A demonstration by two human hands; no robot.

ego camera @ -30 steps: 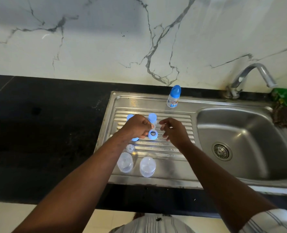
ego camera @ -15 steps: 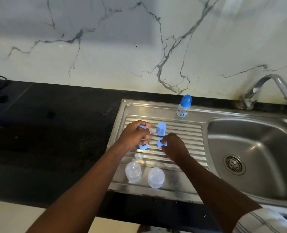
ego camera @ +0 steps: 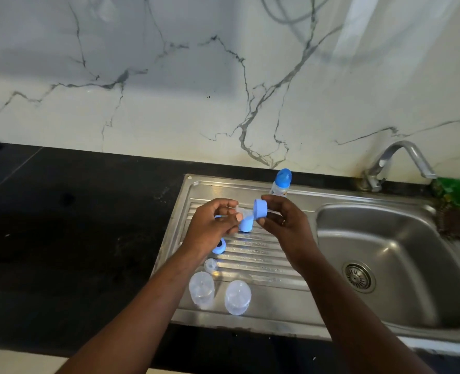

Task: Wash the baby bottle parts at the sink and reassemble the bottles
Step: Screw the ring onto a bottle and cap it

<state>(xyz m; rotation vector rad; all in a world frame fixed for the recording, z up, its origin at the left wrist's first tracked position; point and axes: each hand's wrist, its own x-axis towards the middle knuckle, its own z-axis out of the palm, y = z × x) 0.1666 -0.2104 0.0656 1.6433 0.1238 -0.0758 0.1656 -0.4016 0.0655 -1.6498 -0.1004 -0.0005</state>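
Over the ribbed steel drainboard (ego camera: pixel 263 260): two hands meet above loose baby bottle parts, with black stone counter (ego camera: pixel 88 225) to the left.
Left hand (ego camera: pixel 212 222): the fingers are curled, with thumb and fingertips pinching what looks like a clear soft teat (ego camera: pixel 240 211).
Right hand (ego camera: pixel 288 225): it is curled round a blue plastic screw ring (ego camera: pixel 260 209), held on edge just beside the teat. Whether the two parts touch cannot be told.
Step in hand: this appears to be seating the teat in the ring, an early move in reassembly.
Doing it well: the right hand should hold the ring still while the left feeds the teat's tip through from the threaded side. The teat is then drawn on until its flange sits flat all round. Wet silicone slips, so the pinch belongs low, near the base. A folded flange would likely leak, so the rim is worth checking before screwing down.
Waiting parts: a blue dome cap (ego camera: pixel 246 226) sits below the hands, and a second blue ring (ego camera: pixel 219 248) shows beside the left wrist. A small clear teat (ego camera: pixel 210 264) lies nearer the front.
Bottles: two clear plastic bottles (ego camera: pixel 201 290) (ego camera: pixel 237 296) stand near the front edge. One blue-capped finished bottle (ego camera: pixel 281 183) stands upright at the back rim.
Basin: the steel sink bowl (ego camera: pixel 385 279) lies to the right, well apart from the hands.
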